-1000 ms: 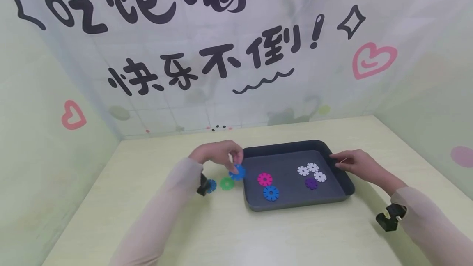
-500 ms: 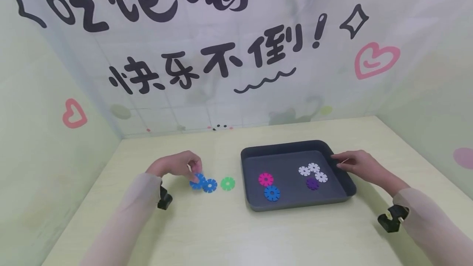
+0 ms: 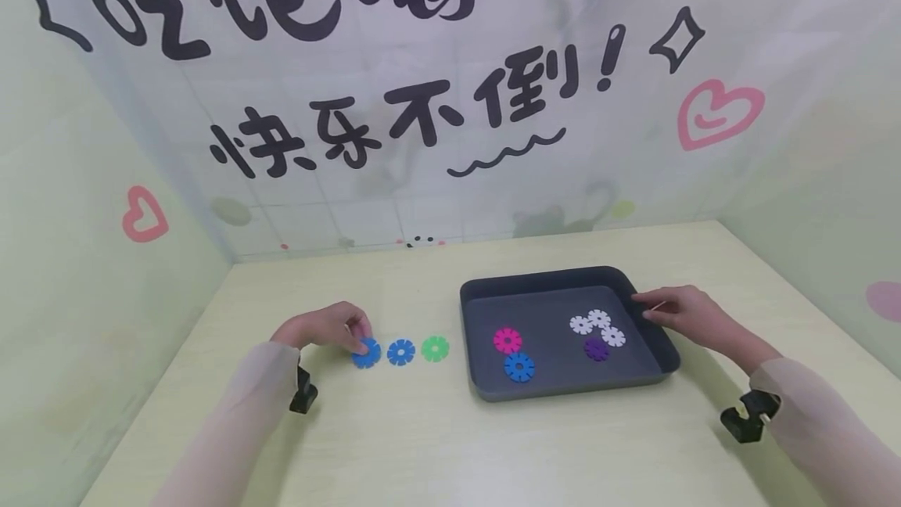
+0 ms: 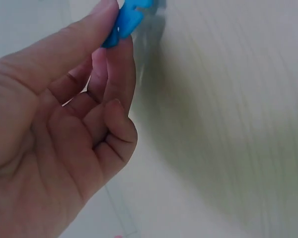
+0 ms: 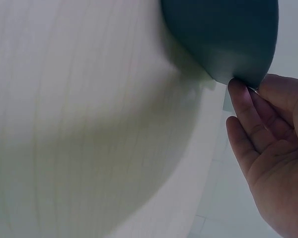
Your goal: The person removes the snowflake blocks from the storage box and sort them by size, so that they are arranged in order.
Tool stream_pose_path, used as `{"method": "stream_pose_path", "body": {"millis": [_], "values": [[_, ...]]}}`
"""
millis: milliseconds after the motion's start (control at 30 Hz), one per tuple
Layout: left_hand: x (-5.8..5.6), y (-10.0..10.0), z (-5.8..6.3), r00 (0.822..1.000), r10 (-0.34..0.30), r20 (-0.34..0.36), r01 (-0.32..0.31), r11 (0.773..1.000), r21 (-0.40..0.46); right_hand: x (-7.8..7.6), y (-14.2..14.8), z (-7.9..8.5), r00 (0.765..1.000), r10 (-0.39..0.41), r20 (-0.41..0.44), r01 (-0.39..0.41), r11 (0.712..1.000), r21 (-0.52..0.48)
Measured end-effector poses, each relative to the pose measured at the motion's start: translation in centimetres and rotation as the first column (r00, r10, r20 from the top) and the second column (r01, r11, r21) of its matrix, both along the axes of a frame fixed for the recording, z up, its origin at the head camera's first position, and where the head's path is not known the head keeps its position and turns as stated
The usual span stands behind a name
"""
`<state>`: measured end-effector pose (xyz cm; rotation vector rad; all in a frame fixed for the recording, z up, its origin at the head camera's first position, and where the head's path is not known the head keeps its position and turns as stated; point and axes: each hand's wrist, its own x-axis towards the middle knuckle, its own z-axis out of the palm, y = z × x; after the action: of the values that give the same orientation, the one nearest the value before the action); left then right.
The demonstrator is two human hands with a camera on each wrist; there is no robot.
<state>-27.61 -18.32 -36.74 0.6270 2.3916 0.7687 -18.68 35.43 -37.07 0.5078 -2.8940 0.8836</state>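
Note:
In the head view my left hand (image 3: 328, 325) pinches a blue notched plastic disc (image 3: 367, 356) low over the table, left of the tray. Close up in the left wrist view, thumb and fingertip hold the edge of this blue disc (image 4: 125, 25), the other fingers curled below. To its right lie a second blue disc (image 3: 401, 351) and a green disc (image 3: 435, 348), in a row. My right hand (image 3: 681, 313) grips the right rim of a dark grey tray (image 3: 556, 315); the right wrist view has thumb and fingers pinching the tray's edge (image 5: 228, 44).
Inside the tray lie a pink disc (image 3: 507, 340), a blue disc (image 3: 519, 367) touching it, three white discs (image 3: 599, 319) and a purple disc (image 3: 597, 349). A printed wall sheet (image 3: 394, 202) rises behind the pale table (image 3: 450, 444).
My left hand has carried the blue disc left from the tray's edge, past the green and other blue discs, and lowered it at the row's left end. My right hand stays on the tray.

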Motion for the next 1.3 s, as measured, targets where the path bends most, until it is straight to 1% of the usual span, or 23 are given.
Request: {"method": "stream_pose_path", "body": {"millis": [167, 233, 433, 600, 867, 1000, 1100, 1167, 1267, 1300], "values": [[0.0, -0.2, -0.3, 1.0, -0.002, -0.012, 0.002, 1.0, 0.027, 0.1, -0.1, 0.2, 1.0, -0.003, 0.001, 0.003, 1.0, 0.008], [0.1, -0.3, -0.4, 1.0, 0.009, -0.005, -0.009, 0.999, 0.032, 0.1, -0.1, 0.2, 1.0, -0.003, 0.005, 0.003, 1.0, 0.006], [0.0, -0.3, -0.9, 0.998, 0.057, 0.009, -0.057, 0.998, 0.005, 0.1, -0.2, 0.2, 1.0, 0.002, -0.001, -0.002, 1.0, 0.001], [0.2, -0.2, -0.9, 0.997, 0.075, 0.002, -0.075, 0.997, -0.005, 0.1, -0.2, 0.2, 1.0, -0.001, 0.003, 0.001, 1.0, 0.003], [0.5, -0.1, -0.9, 0.997, 0.078, -0.017, -0.078, 0.997, -0.004, 0.2, -0.2, 0.2, 1.0, -0.002, -0.003, 0.002, 1.0, 0.001], [0.2, -0.2, -0.9, 0.997, 0.077, -0.028, -0.077, 0.997, 0.014, 0.2, -0.1, 0.2, 1.0, -0.001, -0.004, 0.001, 1.0, 0.002], [0.0, 0.3, -0.4, 0.996, 0.079, -0.048, -0.078, 0.997, 0.019, 0.1, -0.1, 0.1, 1.0, -0.004, 0.0, 0.004, 1.0, 0.0], [0.1, 1.1, 0.2, 0.996, 0.069, -0.055, -0.067, 0.997, 0.031, 0.1, 0.0, 0.1, 1.0, -0.006, 0.005, 0.006, 1.0, -0.003], [0.3, 2.9, 1.3, 0.998, 0.021, -0.064, -0.016, 0.998, 0.068, 0.1, 0.0, 0.0, 1.0, -0.005, 0.008, 0.005, 1.0, -0.008], [0.3, 3.6, 1.6, 0.998, -0.004, -0.063, 0.01, 0.996, 0.087, 0.1, 0.0, 0.0, 1.0, -0.004, 0.008, 0.004, 1.0, -0.009]]}}
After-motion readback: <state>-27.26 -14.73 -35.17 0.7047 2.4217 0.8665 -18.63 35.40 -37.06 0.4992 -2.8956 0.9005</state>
